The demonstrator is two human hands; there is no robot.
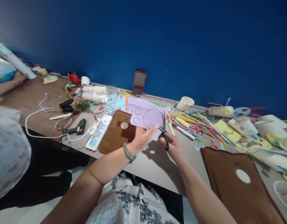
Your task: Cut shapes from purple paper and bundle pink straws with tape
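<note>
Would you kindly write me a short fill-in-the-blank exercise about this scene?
1. The right hand holds a pair of ____.
2. The left hand holds a purple paper bearing one large outline and ____ small outlines.
3. The wall behind the table is ____.

Missing words: scissors; two; blue.

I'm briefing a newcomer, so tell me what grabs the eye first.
Probably the purple paper with drawn circles, in the left hand at centre, with scissors in the right hand at its right edge. Behind spreads a blue wall; colourful sticks lie tangled on the table to the right.
</note>
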